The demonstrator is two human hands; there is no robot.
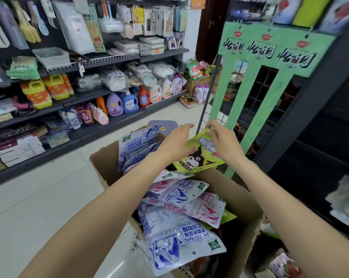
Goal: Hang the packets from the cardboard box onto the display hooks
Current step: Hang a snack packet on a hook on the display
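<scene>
1. Packets (181, 221): many left, piled loose in the box (245, 199); blue-and-white and pink-and-white ones stacked over one another, a few more standing against the far wall of the box.
2. One green packet (201, 155) out of the pile, held above the far end of the box, near the wire grid of the rack (250, 125).
3. Right hand (223, 139): fingertips pinching the top edge of the green packet, probably near its hang hole, though the hole itself cannot be made out.
4. Left hand (177, 141): reaching in at the packet's left edge, fingers fairly straight; touching or merely beside it cannot be told.
5. Hooks: none clearly visible on the rack behind the green cardboard header (270, 47); blurred and too dark to say whether any packets hang there already.
6. Judged stage: early to middle, with the box far from emptied and one packet between pick-up and hanging.
7. Left to do, by judgement: find the hole, thread this packet onto a hook, then repeat for the pile.
8. Shelves (89, 81) across the aisle full of detergent and household goods, not part of the job.
</scene>
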